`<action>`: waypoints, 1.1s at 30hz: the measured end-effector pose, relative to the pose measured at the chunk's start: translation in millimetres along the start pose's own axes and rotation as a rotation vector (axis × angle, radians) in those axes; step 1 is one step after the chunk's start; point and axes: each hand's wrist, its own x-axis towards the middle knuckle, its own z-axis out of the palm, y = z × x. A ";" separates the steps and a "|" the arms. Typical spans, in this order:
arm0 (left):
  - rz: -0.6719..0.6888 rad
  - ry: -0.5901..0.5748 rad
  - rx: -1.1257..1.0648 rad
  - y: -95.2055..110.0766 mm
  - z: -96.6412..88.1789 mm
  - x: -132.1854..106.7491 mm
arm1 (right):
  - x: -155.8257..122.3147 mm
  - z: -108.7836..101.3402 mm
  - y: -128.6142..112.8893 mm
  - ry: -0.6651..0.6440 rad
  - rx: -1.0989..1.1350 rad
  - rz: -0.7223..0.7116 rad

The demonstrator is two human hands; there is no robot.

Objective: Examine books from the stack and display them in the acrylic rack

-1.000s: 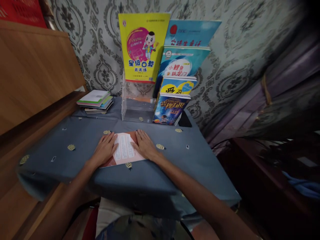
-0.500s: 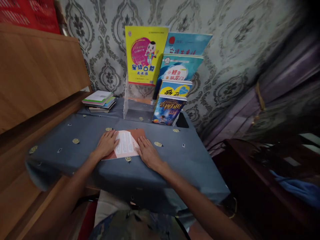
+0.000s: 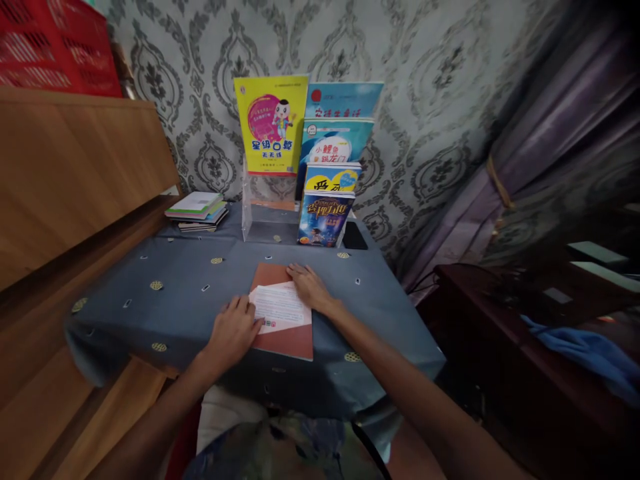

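Observation:
A thin brown booklet (image 3: 285, 343) with a pale, slanted text panel lies on the blue-grey tablecloth, its long side running toward me. My left hand (image 3: 234, 330) rests at its left edge, the thumb reaching onto the printed panel and the fingers loosely bent. Over the upper right corner lies my right hand (image 3: 309, 287), fingers stretched out and flat. Both hands touch the booklet without lifting it.
Behind the booklet, a clear acrylic stand (image 3: 267, 230) carries a yellow workbook (image 3: 273, 127) and several overlapping books (image 3: 327, 217). A black phone-like slab (image 3: 355, 235) lies beside it. A book stack (image 3: 197, 212) sits back left, near a wooden cabinet (image 3: 80, 173).
The booklet has turned about a quarter turn, from lying sideways to lengthwise. My left hand has come nearer to me, and my right hand has moved to the upper right corner.

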 end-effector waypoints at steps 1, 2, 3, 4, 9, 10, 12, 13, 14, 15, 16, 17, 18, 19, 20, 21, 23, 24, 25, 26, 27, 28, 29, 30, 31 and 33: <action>0.024 -0.004 -0.021 -3.1 5.5 3.7 | -0.3 1.7 -2.9 0.016 0.011 0.010; 0.049 -0.015 -0.045 -7.5 11.8 8.4 | -1.0 3.4 -5.6 0.036 0.023 0.016; 0.073 -0.034 -0.069 -12.8 18.4 14.0 | -1.9 4.7 -7.8 0.052 0.034 0.017; 0.091 -0.057 -0.091 -18.4 24.8 20.4 | -2.8 5.6 -9.2 0.061 0.045 0.014; 0.098 -0.162 -0.151 -38.7 43.5 65.8 | -5.2 5.7 -9.0 0.046 0.080 0.016; 0.092 -0.174 -0.160 -40.7 44.7 77.1 | -5.2 5.6 -8.4 0.047 0.085 0.016; 0.076 -0.198 -0.177 -43.0 46.0 98.9 | -4.9 5.7 -7.2 0.046 0.086 0.014; 0.067 -0.211 -0.184 -43.7 46.6 108.4 | -4.7 5.9 -6.6 0.043 0.084 0.010; 0.057 -0.224 -0.189 -44.0 47.1 116.5 | -4.5 6.0 -6.1 0.037 0.079 0.003; 0.048 -0.236 -0.191 -44.3 47.8 122.9 | -4.3 6.1 -5.7 0.030 0.073 -0.006; 0.040 -0.244 -0.190 -44.4 48.4 127.5 | -4.4 6.0 -5.5 0.021 0.065 -0.018; 0.035 -0.248 -0.187 -44.4 49.0 130.4 | -4.9 5.6 -5.6 0.011 0.055 -0.029; 0.032 -0.248 -0.183 -44.5 49.5 131.8 | -6.0 5.0 -6.3 -0.002 0.045 -0.040; 0.031 -0.245 -0.178 -44.5 49.8 132.1 | -7.9 4.1 -7.7 -0.016 0.034 -0.054; 0.030 -0.242 -0.173 -44.6 50.1 131.8 | -10.9 2.9 -9.8 -0.033 0.026 -0.073; 0.029 -0.238 -0.167 -44.6 50.3 131.0 | -15.0 1.4 -12.8 -0.054 0.020 -0.097; 0.028 -0.225 -0.157 -44.7 50.9 129.4 | -26.7 -2.1 -21.0 -0.099 0.020 -0.153; 0.030 -0.217 -0.153 -44.7 51.3 128.8 | -34.0 -4.0 -26.0 -0.121 0.024 -0.181; 0.032 -0.209 -0.152 -44.6 51.8 128.3 | -42.1 -6.0 -31.3 -0.145 0.029 -0.208; 0.033 -0.201 -0.153 -44.5 52.2 128.0 | -50.6 -8.0 -36.6 -0.164 0.035 -0.227; 0.031 -0.197 -0.155 -44.3 52.6 127.7 | -59.2 -9.9 -41.5 -0.181 0.042 -0.239; 0.027 -0.194 -0.157 -44.1 52.9 127.5 | -67.6 -11.8 -45.7 -0.198 0.051 -0.248; 0.024 -0.193 -0.158 -43.8 53.1 127.2 | -75.8 -13.7 -49.1 -0.215 0.063 -0.254; 0.023 -0.192 -0.158 -43.6 53.2 127.0 | -83.4 -15.5 -51.4 -0.231 0.078 -0.262; 0.022 -0.190 -0.158 -43.4 53.2 126.8 | -90.4 -17.3 -52.6 -0.244 0.096 -0.272; 0.022 -0.185 -0.159 -43.2 53.6 126.4 | -102.1 -20.4 -52.0 -0.263 0.134 -0.306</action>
